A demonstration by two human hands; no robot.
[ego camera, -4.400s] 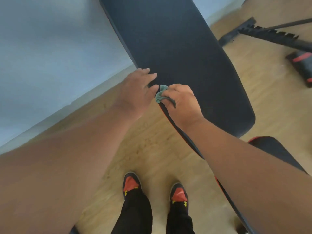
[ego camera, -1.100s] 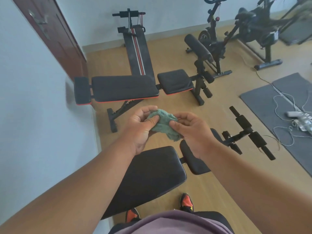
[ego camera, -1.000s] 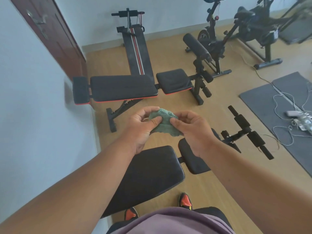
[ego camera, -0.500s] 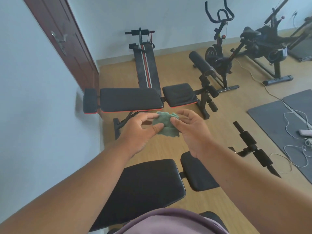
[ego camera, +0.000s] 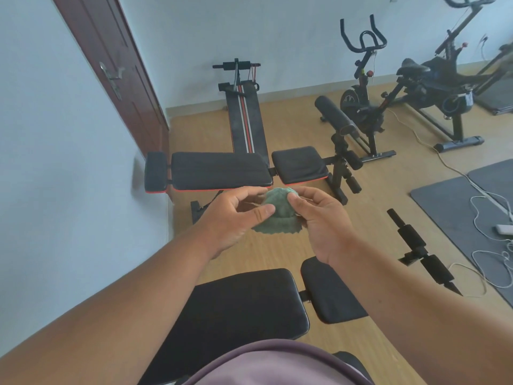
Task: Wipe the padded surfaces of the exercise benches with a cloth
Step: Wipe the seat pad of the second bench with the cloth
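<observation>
Both hands hold a green cloth (ego camera: 277, 212) in the air, above the floor between two benches. The left hand (ego camera: 233, 218) pinches its left side with the thumb on top, and the right hand (ego camera: 319, 218) pinches its right side. Below them lies the near bench (ego camera: 238, 309); beyond them stands the far bench (ego camera: 219, 170) by the wall, close to a brown door (ego camera: 116, 70).

Green cloth (ego camera: 276, 213), black bench pads (ego camera: 219, 170) with red trim, dark red door (ego camera: 111, 68)
</observation>
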